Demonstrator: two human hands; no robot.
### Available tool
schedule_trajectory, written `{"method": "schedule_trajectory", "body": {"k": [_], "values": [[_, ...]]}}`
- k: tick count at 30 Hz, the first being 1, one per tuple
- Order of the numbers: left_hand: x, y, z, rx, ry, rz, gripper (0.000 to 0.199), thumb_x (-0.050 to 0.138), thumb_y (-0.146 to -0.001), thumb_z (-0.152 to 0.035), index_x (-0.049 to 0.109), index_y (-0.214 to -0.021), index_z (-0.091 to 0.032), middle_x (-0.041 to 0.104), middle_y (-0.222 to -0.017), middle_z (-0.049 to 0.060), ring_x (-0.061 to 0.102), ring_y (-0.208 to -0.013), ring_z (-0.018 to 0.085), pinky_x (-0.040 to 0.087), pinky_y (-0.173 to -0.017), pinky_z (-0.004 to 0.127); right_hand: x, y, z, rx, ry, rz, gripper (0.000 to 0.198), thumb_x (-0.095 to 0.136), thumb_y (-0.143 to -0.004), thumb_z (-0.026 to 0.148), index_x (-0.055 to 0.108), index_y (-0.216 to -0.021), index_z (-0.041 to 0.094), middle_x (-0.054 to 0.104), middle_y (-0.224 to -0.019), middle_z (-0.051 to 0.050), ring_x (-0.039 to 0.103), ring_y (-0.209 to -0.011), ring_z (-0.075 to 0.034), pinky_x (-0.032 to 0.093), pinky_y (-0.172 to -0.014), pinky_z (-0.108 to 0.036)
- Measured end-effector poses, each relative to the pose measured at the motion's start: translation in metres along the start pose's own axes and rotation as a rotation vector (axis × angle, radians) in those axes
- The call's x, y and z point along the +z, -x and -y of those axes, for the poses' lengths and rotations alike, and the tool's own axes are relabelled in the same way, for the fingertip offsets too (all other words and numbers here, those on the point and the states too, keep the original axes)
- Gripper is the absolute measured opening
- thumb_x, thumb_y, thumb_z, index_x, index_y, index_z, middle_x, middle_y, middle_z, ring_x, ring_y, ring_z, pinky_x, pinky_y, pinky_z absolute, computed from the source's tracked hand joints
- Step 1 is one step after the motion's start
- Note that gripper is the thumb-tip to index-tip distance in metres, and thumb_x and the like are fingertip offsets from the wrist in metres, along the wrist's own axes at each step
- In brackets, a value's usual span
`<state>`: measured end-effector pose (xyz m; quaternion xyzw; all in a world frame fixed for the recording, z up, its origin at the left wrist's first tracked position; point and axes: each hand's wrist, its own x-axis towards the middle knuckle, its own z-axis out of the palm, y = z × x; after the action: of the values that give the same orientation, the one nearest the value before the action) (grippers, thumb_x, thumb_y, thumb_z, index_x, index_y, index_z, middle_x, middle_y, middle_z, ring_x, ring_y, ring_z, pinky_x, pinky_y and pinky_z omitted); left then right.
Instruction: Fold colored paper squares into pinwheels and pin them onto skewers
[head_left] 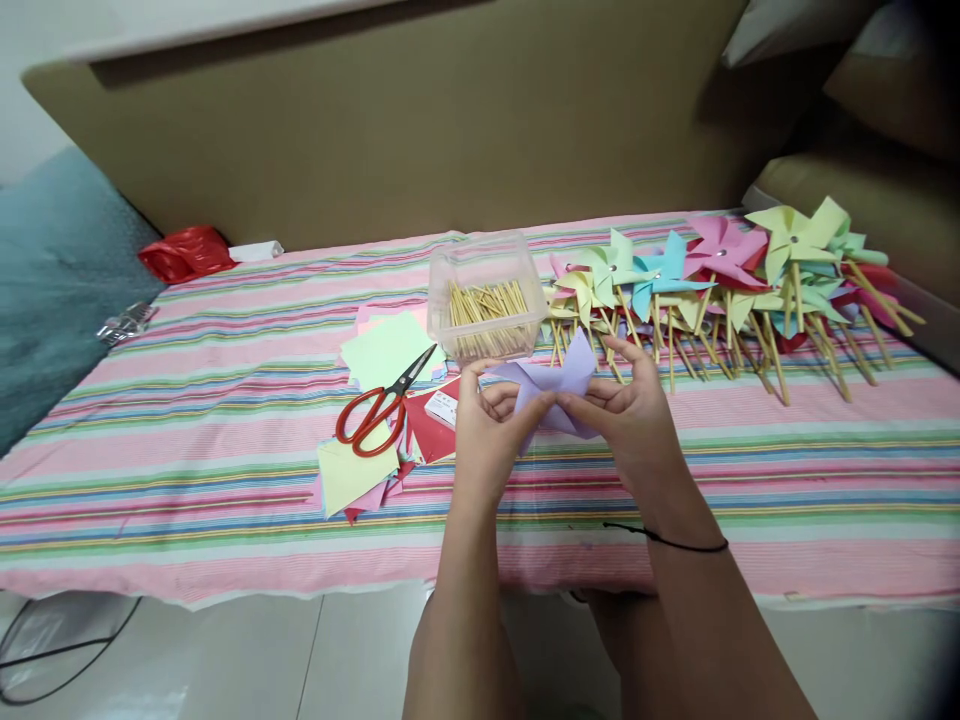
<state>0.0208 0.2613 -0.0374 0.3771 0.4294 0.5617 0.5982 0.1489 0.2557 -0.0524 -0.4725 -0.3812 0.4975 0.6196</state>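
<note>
A purple paper pinwheel [559, 378], its blades folded in toward the middle, is held up in both hands above the striped cloth. My left hand [491, 415] pinches it from the left, thumb at the centre. From the right, my right hand [626, 400] grips it too, and its thumb meets the other thumb at the centre. Whether a pin sits under the thumbs is hidden. Just behind the hands stands a clear plastic box [442, 285] with many short wooden sticks [487, 305]. Red-handled scissors [382, 405] lie to the left on paper sheets.
Finished pinwheels [724, 250] on sticks are heaped at the right. Green paper squares [386, 350], yellow ones [356, 470] and a small white box [442, 408] on red paper [427, 430] lie left of the hands. A red plastic bag [187, 255] is at the far left.
</note>
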Motion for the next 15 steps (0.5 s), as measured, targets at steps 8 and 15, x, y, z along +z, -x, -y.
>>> {"method": "schedule_trajectory", "body": {"k": [8,15], "values": [[-0.007,-0.003,-0.001,0.058,0.025,-0.148,0.055,0.08,-0.056,-0.016,0.043,-0.096,-0.022,0.066,-0.058,-0.004,0.058,-0.047,0.01,0.044,-0.049,0.018,0.009,-0.002,-0.006,-0.003,-0.059,-0.027,0.077,0.079,-0.063,0.031,0.037,-0.126,0.021,0.075,-0.081,-0.003,0.071,-0.076,-0.021,0.056,-0.071,-0.034],[-0.03,-0.008,-0.005,0.094,0.27,-0.354,0.054,0.081,-0.055,-0.015,0.046,-0.096,-0.02,0.069,-0.075,-0.001,0.068,-0.072,0.014,0.05,-0.071,0.026,0.026,-0.001,-0.002,-0.08,-0.076,-0.12,0.059,0.075,-0.071,0.03,0.045,-0.121,0.021,0.075,-0.087,-0.004,0.069,-0.087,-0.018,0.052,-0.084,-0.037]]}}
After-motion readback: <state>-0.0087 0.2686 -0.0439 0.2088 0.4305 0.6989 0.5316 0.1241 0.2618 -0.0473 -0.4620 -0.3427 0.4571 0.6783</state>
